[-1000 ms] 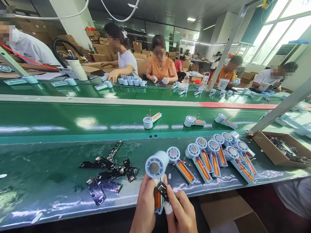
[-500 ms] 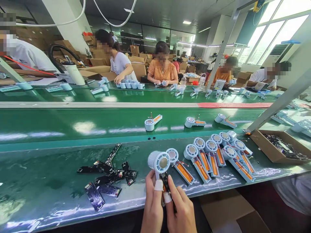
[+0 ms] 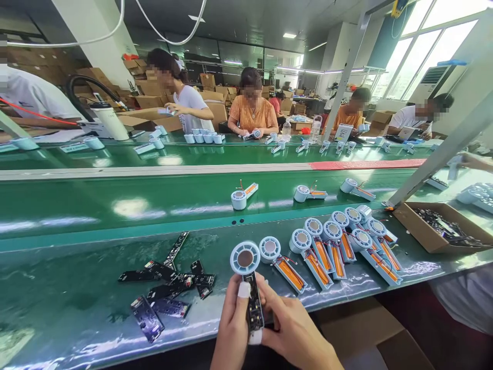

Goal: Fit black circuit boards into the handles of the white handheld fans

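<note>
Between my two hands is a light-blue handheld fan body (image 3: 245, 257), its round head facing up. A black circuit board (image 3: 254, 308) lies along its handle. My left hand (image 3: 233, 318) is closed around the handle's left side, the white-covered thumb on the board's edge. My right hand (image 3: 285, 321) grips the handle from the right, its white-covered thumb at the board's lower end. Just right of the held one lies another fan body (image 3: 287, 267) with an orange part and thin wires in its handle. Loose black circuit boards (image 3: 169, 282) are piled to the left.
More fan bodies (image 3: 331, 246) lie grouped on the bench at right, beside a cardboard box (image 3: 431, 239) of small parts. Several sit on the green conveyor belt (image 3: 185, 190). A slanted metal post (image 3: 427, 149) rises at right. Several people work across the belt.
The fan body in my hands has turned so its head faces me more squarely. The board now lies along the handle in fuller view. My right hand has shifted to the handle's lower end.
</note>
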`<state>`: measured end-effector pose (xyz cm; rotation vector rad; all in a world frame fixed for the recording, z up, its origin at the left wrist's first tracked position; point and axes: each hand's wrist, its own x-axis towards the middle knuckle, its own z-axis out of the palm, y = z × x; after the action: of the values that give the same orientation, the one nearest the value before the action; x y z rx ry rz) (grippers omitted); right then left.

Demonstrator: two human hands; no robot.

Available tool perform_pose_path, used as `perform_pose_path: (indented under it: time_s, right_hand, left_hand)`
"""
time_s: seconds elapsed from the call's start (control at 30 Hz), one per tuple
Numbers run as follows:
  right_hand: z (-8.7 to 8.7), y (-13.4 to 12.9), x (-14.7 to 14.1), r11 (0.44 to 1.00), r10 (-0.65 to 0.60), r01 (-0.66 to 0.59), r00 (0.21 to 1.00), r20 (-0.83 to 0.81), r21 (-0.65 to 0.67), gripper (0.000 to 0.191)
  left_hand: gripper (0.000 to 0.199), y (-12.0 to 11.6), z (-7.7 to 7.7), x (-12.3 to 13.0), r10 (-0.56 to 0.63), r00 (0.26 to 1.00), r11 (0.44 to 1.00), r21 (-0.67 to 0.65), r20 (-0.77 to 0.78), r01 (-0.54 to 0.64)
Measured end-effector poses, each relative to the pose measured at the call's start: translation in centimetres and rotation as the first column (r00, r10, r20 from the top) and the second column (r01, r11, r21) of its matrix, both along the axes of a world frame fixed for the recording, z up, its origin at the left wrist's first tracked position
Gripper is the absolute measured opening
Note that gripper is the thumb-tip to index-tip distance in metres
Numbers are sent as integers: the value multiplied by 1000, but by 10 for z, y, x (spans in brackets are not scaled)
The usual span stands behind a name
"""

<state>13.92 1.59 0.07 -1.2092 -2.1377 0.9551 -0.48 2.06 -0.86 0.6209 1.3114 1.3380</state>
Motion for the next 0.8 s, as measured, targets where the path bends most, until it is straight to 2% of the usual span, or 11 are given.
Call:
perform_pose_path:
  time_s: [0.07,0.13,0.23,0.3,0.37,0.43,0.53,0.6,0.67,0.73,0.8]
  right_hand:
    - [-10,0,-4,989,-83,51,968,-238,-138,89]
    - [-15,-3,-10,969,-165,68,892,-420,-236,85]
    - [-14,-7,-17,947,-234,62,806,-544,-315,78]
    - [-10,-8,-20,936,-258,58,784,-565,-347,75]
    - [-7,-7,-23,927,-291,89,782,-551,-363,73]
    - [-6,-5,-25,915,-316,113,796,-516,-387,70]
    - [-5,0,-25,904,-301,109,849,-434,-413,61]
    - [-3,6,-23,925,-261,141,911,-320,-352,58]
    - [-2,14,-22,964,-223,202,968,-114,-176,59]
    - [-1,23,-21,976,-212,205,969,129,67,60]
    - [0,28,-20,957,-212,138,933,291,253,59]
  left_hand:
    - [69,-1,2,3,35,997,999,-43,72,-32]
    - [76,-2,4,6,44,989,997,-70,144,-34]
    - [81,0,8,11,71,981,994,-96,180,-55]
    - [77,3,9,12,67,986,994,-97,156,-52]
    - [69,8,10,10,46,996,995,-90,75,-39]
    - [58,14,12,5,3,997,997,-72,-82,-9]
    - [41,21,19,-12,-119,927,993,-21,-356,119]
    - [32,26,27,-29,-236,836,966,-26,-495,258]
    - [32,32,36,-52,-269,682,951,-77,-679,298]
    - [33,40,44,-77,-173,417,974,-92,-892,208]
    - [36,48,50,-100,-76,117,985,-56,-990,161]
